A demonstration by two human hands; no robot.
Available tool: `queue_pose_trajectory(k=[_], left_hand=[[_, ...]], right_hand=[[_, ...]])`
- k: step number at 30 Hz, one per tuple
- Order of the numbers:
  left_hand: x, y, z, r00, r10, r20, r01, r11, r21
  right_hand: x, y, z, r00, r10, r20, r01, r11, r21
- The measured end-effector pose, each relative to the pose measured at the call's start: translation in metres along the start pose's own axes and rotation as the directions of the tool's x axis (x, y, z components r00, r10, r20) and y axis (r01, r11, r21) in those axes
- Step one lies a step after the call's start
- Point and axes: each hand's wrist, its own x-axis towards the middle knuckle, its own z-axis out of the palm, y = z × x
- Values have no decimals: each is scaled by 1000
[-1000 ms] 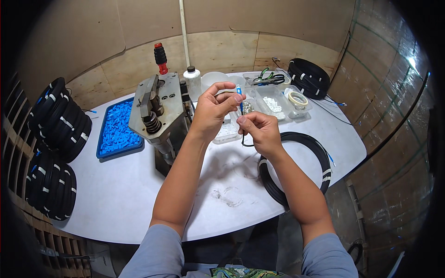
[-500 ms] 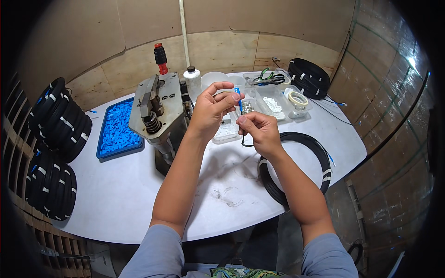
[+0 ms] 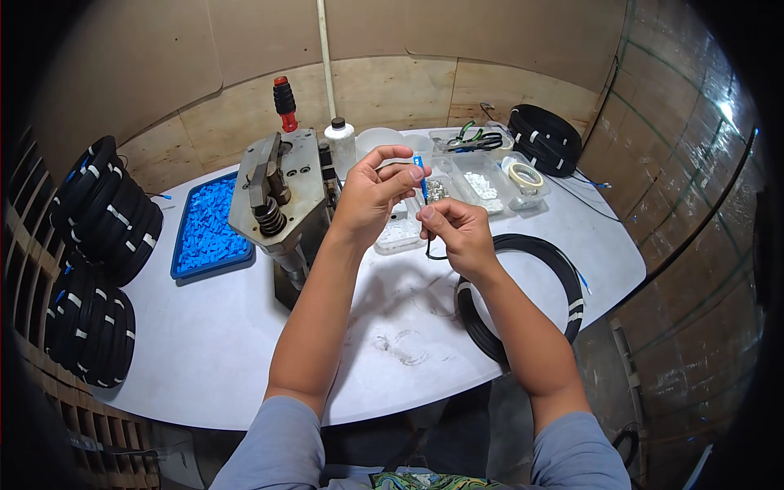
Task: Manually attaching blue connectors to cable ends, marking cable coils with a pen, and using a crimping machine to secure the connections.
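Observation:
My left hand [image 3: 371, 194] is raised over the white table [image 3: 204, 343], its fingertips pinching a small blue connector [image 3: 420, 175] at the end of a thin black cable [image 3: 430, 249]. My right hand [image 3: 456, 233] sits just below and to the right, pinching the same cable right under the connector. The cable loops down from my right hand toward a large black cable coil [image 3: 523, 294] lying on the table by my right forearm.
A grey metal press [image 3: 278, 200] with a red-topped handle stands left of my hands. A blue tray [image 3: 204, 233] of blue parts lies further left. Clear trays [image 3: 482, 184], a tape roll [image 3: 523, 174], a white bottle [image 3: 340, 143] and black coils [image 3: 102, 212] ring the table.

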Motion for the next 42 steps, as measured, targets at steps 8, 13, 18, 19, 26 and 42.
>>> queue_pose_trajectory(k=[8, 13, 18, 19, 26, 42], left_hand=[[-3, 3, 5, 999, 18, 46, -20, 999, 44], [-2, 2, 6, 998, 45, 34, -46, 999, 14], [-2, 3, 3, 997, -8, 70, 1, 996, 88], [-3, 3, 3, 998, -9, 69, 3, 996, 88], [-9, 12, 14, 990, 52, 130, -64, 994, 92], [-4, 4, 9, 990, 59, 126, -71, 993, 94]], right_hand=[[-1, -2, 1, 999, 29, -15, -29, 999, -20], [0, -1, 1, 999, 33, -14, -33, 999, -9], [0, 0, 2, 1000, 25, -5, -25, 1000, 13], [0, 0, 2, 1000, 16, -3, -16, 1000, 13], [1, 2, -3, 992, 72, 103, -92, 972, 214], [3, 4, -6, 994, 99, 56, -109, 968, 227]])
